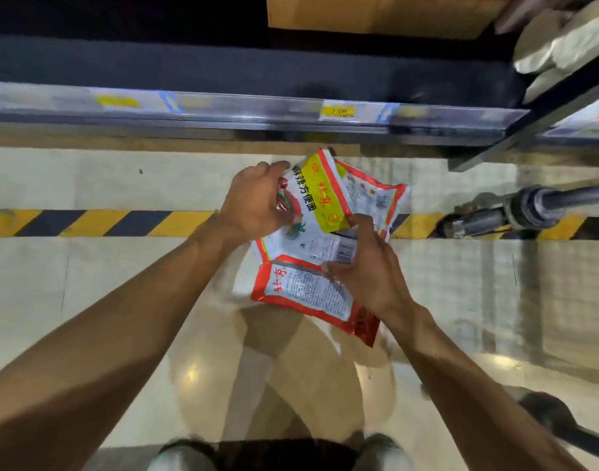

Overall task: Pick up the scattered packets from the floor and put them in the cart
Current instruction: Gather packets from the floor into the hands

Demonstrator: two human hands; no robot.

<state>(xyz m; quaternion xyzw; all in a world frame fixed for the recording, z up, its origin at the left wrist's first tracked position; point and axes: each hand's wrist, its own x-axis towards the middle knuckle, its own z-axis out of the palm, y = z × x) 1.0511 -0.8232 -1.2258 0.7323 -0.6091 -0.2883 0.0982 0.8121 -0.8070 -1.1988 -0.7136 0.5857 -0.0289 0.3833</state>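
Head view: left hand [257, 207], right hand [369, 277] gathering packets [322, 198] mid-frame, fingers [361, 223] clamping them; next needing lift into cart.

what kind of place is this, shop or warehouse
Most likely a supermarket or wholesale store aisle: a shelf rail with yellow price labels, a cardboard box behind it, and a hazard stripe on the polished floor.
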